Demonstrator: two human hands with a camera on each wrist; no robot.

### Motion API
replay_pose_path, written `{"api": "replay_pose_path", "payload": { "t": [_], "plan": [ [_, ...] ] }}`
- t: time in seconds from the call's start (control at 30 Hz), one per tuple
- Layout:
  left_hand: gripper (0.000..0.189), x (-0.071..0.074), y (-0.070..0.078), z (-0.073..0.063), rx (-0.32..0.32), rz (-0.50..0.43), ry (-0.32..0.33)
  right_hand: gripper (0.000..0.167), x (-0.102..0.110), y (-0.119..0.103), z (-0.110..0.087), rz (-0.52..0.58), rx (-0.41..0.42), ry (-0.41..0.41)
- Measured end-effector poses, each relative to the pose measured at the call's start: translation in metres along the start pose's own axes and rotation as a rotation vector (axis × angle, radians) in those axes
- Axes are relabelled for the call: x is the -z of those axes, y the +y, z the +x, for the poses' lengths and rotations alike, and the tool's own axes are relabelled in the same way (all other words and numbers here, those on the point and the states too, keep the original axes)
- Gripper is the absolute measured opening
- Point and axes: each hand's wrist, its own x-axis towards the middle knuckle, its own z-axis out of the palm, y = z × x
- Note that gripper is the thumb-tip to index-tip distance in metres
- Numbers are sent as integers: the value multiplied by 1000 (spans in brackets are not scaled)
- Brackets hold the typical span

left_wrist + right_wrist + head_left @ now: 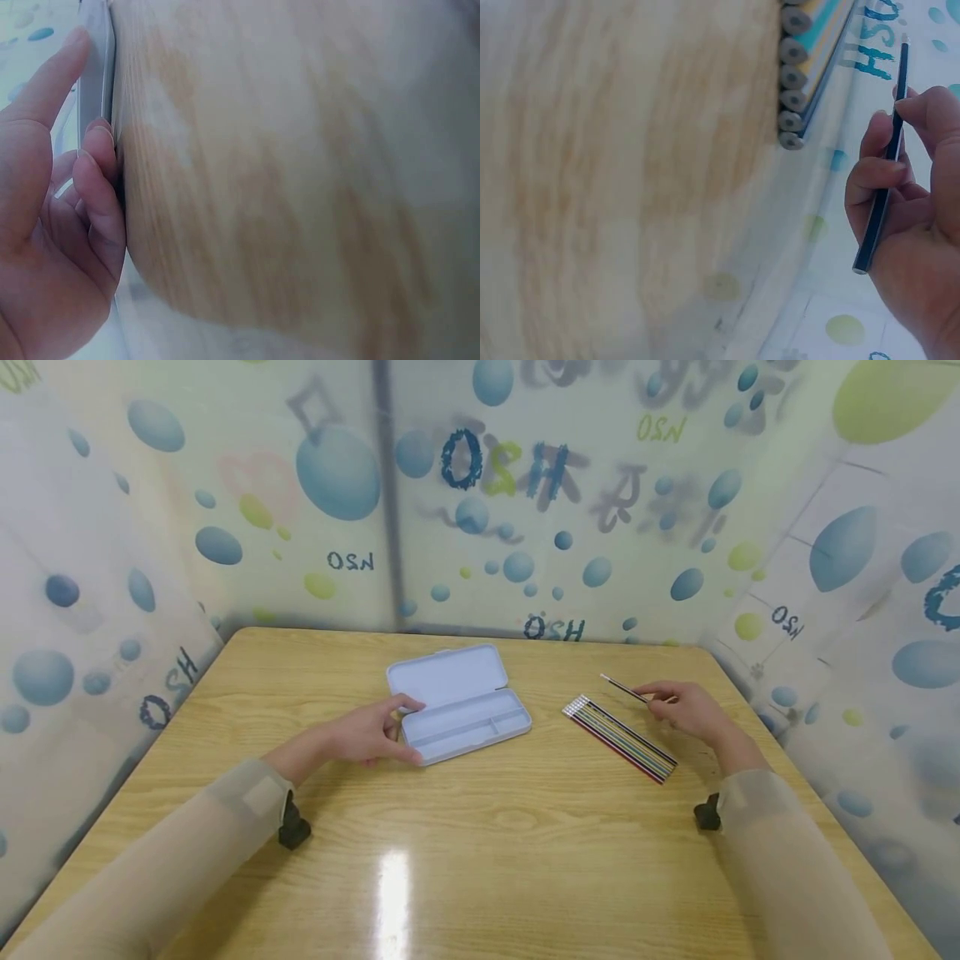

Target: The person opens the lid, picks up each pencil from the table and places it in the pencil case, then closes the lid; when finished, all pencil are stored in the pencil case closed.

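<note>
A pale blue pencil case (468, 735) lies open on the table, its lid (450, 678) folded back behind the tray. My left hand (366, 732) grips the tray's left end, thumb at the front corner and a finger near the hinge side. In the left wrist view, that thumb (52, 82) lies along the side of the case (94, 67). With my right hand (686, 708) I pinch a dark pencil (624, 687), its white-tipped end pointing away to the left. Just left of that hand, several striped pencils (618, 739) lie side by side; their unsharpened ends (793, 75) show in the right wrist view.
The wooden table (480, 860) has a glare patch near its front. Patterned curtains (480, 527) with blue and green drops stand behind it and at both sides. The row of pencils lies to the right of the case, with bare wood between them.
</note>
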Motion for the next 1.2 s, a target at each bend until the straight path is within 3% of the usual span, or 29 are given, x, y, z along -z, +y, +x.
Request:
{"api": "replay_pose_path", "payload": {
  "t": [0.17, 0.5, 1.2],
  "plan": [
    [98, 0, 1, 0, -5, -3, 0, 38, 2, -4, -1, -9, 9, 18],
    [99, 0, -1, 2, 1, 2, -3, 39, -3, -31, -2, -57, 110, -36],
    [99, 1, -2, 3, 1, -21, -15, 30, -31, -83, 20, -73, 163, -21]
  ]
}}
